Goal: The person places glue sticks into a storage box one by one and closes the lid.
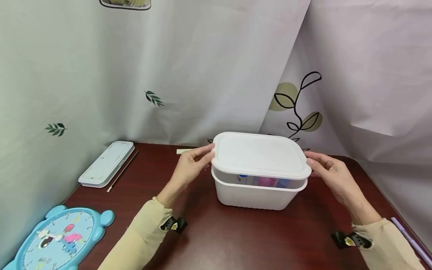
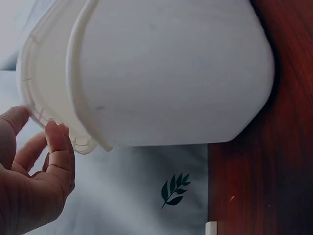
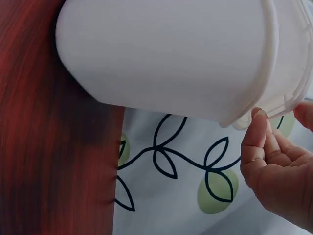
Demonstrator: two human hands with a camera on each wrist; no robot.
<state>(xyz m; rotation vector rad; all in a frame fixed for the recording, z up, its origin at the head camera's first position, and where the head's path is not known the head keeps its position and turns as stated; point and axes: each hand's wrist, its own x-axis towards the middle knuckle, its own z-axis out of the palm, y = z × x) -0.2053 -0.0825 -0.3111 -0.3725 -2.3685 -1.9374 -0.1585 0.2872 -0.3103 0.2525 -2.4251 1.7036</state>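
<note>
A white lid is held over a white plastic storage box, with a gap along the front. My left hand pinches the lid's left edge between thumb and fingers. At the opposite end, the right hand grips the lid's right edge the same way. Through the gap show a white item with a blue top, a pink item and a blue item; the rest of the contents is hidden. Both wrist views show the lid's rim standing apart from the box rim.
A pale flat case lies at the back left, with a thin pencil beside it. A blue toy clock is at the front left. Behind the left hand is a small pale strip. A purple stick lies along the right edge.
</note>
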